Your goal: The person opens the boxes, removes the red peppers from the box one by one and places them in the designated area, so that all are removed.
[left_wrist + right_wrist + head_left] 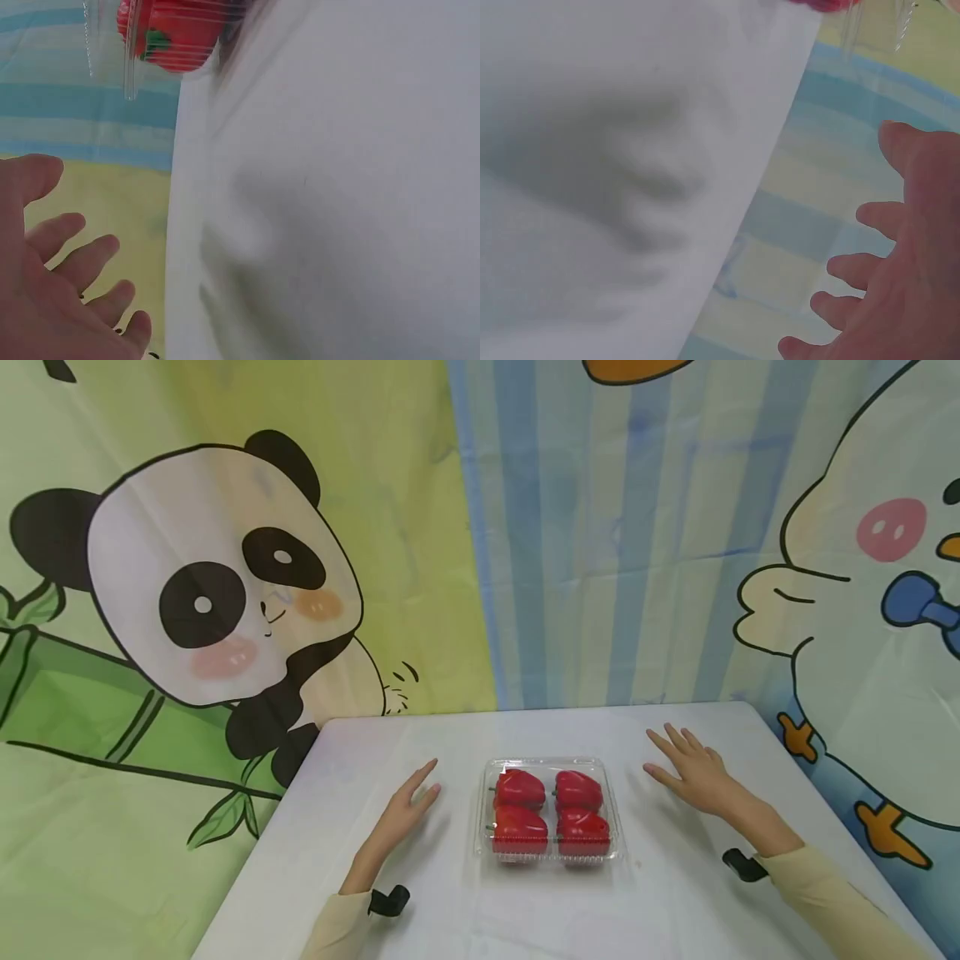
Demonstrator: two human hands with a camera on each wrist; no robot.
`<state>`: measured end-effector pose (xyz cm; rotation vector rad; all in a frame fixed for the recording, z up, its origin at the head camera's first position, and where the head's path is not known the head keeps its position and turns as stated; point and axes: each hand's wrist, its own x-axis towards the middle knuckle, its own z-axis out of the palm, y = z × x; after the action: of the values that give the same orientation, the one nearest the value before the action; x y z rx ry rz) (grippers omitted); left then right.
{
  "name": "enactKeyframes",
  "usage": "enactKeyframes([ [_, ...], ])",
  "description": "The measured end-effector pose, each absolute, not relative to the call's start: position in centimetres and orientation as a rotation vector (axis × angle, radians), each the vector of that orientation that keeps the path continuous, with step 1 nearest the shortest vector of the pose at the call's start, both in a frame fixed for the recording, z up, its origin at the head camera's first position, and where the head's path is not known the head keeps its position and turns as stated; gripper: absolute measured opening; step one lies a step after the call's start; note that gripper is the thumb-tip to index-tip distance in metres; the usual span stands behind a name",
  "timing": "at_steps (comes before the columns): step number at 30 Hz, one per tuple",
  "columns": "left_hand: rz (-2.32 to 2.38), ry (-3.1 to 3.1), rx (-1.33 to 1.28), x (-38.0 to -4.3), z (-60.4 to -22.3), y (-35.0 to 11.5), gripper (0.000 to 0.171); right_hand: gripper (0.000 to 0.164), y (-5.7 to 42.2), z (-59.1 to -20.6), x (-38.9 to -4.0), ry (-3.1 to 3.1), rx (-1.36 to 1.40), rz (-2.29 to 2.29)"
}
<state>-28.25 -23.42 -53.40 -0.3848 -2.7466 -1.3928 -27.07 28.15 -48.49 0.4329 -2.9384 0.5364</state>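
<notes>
Cream sleeves (333, 931): reaching in from the bottom edge of the head view, covering both forearms.
Black wrist devices (389, 902): sitting at the two wrists, on the inner side of each.
Left hand (400, 817): hovering above the white tabletop (547, 914), near the left side of the clear plastic box (482, 814) but apart from it; showing a wide grip, thumb standing off from the fingers; casting a soft shadow below.
Right hand (696, 777): hovering near the right side of the box, also apart from it; showing a wide grip, with fingers spreading and thumb pointing toward the box; casting a blurred shadow.
Box: resting on the tabletop between the two hands, catching glints along rim and ridged front wall.
Front red bell peppers (520, 831): lying side by side in the box, nearer the person.
Back red bell peppers (577, 789): lying side by side behind the front pair, completing a two-by-two layout.
Green stem (156, 41): showing through the plastic in the left wrist view.
Printed backdrop (577, 543): hanging beyond the tabletop, turning from yellow-green to blue stripes.
Cartoon panda (150, 535): leaning over green bamboo at left.
Cartoon bird (862, 693): wearing a blue bow tie at right.
</notes>
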Motion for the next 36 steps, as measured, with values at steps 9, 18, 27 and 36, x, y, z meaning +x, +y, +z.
enactKeyframes([
  [9,-1.916,-2.671,-0.518,-28.4,-54.0,-21.9,0.053,0.073,24.1,-46.9,-26.1,-2.955,0.545,0.526],
  [18,-2.191,-2.733,-0.513,-28.3,-54.4,-20.8,0.041,0.067,19.0,-45.9,-24.3,-2.826,0.777,0.512],
  [27,-2.591,-2.739,-0.564,-28.4,-54.5,-20.5,0.017,0.049,12.9,-44.9,-22.3,-2.628,1.105,0.418],
  [36,-2.755,-2.769,-0.796,-28.1,-54.8,-20.6,0.015,0.029,6.5,-45.7,-20.0,-2.527,1.321,0.185],
])
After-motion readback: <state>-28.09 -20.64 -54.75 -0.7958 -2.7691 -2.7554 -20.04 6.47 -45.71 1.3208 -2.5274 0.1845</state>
